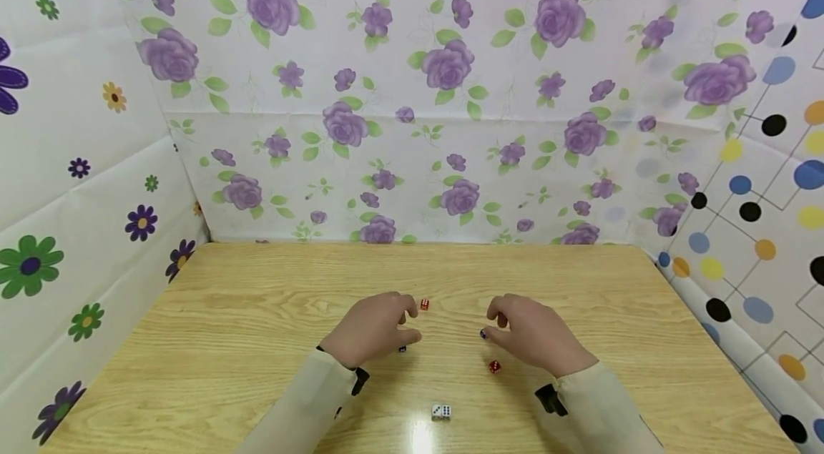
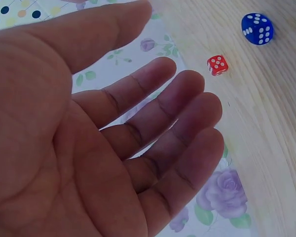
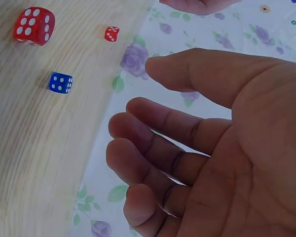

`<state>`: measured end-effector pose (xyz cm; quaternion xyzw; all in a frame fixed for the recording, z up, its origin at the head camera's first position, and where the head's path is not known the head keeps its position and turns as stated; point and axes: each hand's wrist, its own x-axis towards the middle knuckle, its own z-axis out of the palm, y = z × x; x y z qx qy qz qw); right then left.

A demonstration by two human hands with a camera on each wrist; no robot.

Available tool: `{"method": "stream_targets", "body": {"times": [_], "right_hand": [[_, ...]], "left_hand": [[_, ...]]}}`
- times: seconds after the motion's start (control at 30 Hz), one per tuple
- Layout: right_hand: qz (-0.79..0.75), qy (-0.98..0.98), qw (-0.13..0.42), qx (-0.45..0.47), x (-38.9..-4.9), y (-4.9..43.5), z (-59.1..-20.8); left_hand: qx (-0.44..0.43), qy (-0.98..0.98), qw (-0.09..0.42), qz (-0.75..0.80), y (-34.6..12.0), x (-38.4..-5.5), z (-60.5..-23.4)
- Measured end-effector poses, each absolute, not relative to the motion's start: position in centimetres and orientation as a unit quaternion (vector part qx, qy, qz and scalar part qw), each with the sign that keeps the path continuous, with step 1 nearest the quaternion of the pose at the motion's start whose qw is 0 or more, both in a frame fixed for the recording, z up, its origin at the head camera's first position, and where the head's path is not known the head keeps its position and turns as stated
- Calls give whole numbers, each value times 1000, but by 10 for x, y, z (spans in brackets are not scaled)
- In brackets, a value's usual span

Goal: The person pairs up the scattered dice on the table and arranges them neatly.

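Observation:
My left hand (image 1: 376, 325) hovers over the table with its fingers loosely bent and nothing held. A blue die (image 1: 402, 349) lies just below its thumb, partly covered; the left wrist view shows this blue die (image 2: 257, 28) beyond the fingertips. Farther back, between the hands, sits a red die (image 1: 424, 304). Across from it, my right hand (image 1: 537, 332) is also relaxed and holds nothing. Another blue die (image 1: 483, 333) lies by its thumb tip, and a second red die (image 1: 494, 367) rests nearer to me. Two white dice (image 1: 441, 412) stand side by side near the front.
The wooden table (image 1: 257, 297) carries the dice. A flowered cloth (image 1: 412, 175) hangs behind its back edge, with a daisy-print sheet (image 1: 84, 225) on the left and a dotted sheet (image 1: 759, 239) on the right.

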<state>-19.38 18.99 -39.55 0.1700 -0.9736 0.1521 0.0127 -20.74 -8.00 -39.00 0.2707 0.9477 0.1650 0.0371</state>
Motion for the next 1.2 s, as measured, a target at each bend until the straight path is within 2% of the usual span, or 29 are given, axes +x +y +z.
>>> {"method": "stream_targets", "body": {"times": [1.2], "right_hand": [[147,-978,16,148,-195,195,-391]], "left_hand": [[252,950,66,175,-88,-209,-387]]}}
